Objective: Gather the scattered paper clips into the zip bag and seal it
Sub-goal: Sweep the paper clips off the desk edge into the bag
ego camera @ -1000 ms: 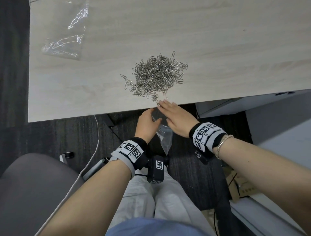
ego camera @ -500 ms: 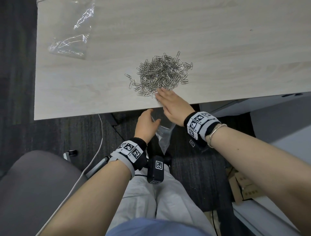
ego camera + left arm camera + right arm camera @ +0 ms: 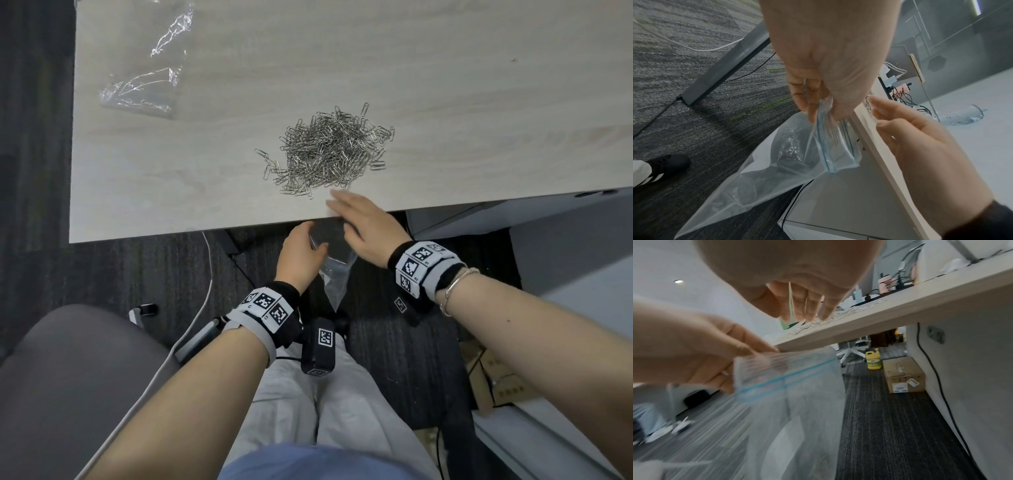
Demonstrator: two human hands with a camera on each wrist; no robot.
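Observation:
A pile of silver paper clips [image 3: 330, 154] lies on the pale wooden table [image 3: 171, 192], close to its near edge. Just below that edge my left hand [image 3: 308, 246] pinches the top of a clear zip bag [image 3: 335, 284] with a blue zip strip [image 3: 825, 146], and the bag hangs down open. Some clips glint inside the bag [image 3: 791, 146]. My right hand [image 3: 346, 212] is open, with straight fingers reaching over the table edge to the near side of the pile. In the right wrist view its fingertips [image 3: 807, 311] hover at the clips [image 3: 818, 322].
Crumpled clear plastic wrap [image 3: 147, 78] lies at the table's far left. A grey chair [image 3: 68, 377] and a white cable [image 3: 205, 291] are at my left. Under the desk stand a cardboard box [image 3: 904, 374] and a yellow bottle [image 3: 873, 360].
My right hand has moved from the bag's mouth up over the table edge toward the clip pile. My left hand still holds the bag in the same place.

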